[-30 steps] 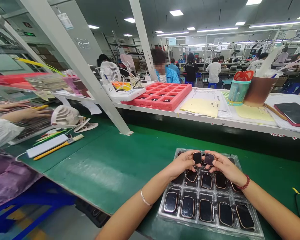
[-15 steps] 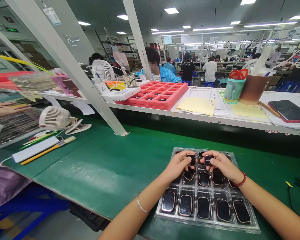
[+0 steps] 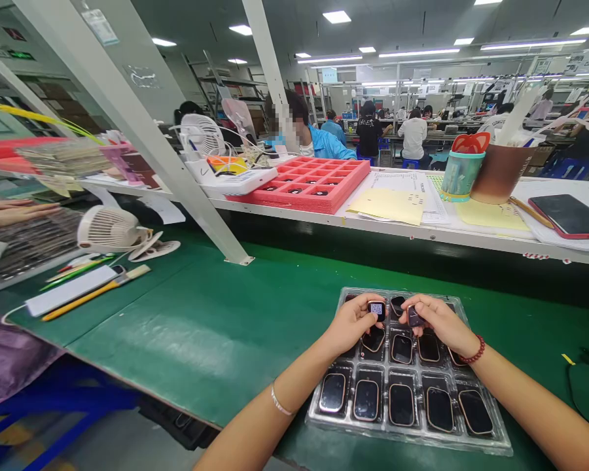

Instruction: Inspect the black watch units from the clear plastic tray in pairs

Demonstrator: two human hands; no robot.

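Observation:
A clear plastic tray (image 3: 407,434) lies on the green table with several dark, square-faced watches in its compartments. Over its back rows, my left hand (image 3: 352,323) holds a watch (image 3: 376,310) whose lit screen shows a white code pattern. Just to the right, my right hand (image 3: 442,322) grips another watch (image 3: 414,316), tilted, its face dark and partly covered by my fingers. The two held watches are apart. In the front row of the tray, a watch (image 3: 401,405) lies face up. Both hands hide parts of the back compartments.
A white shelf (image 3: 387,227) crosses behind the tray, bearing a red foam tray (image 3: 334,201), cups and a phone (image 3: 572,216). A slanted post (image 3: 177,163) meets the table at left, near a small fan (image 3: 107,229) and a brush (image 3: 86,301). Another person's hand (image 3: 17,213) is far left.
The watch in my left hand now shows a white code pattern where its screen was dark. My right hand has tilted its watch.

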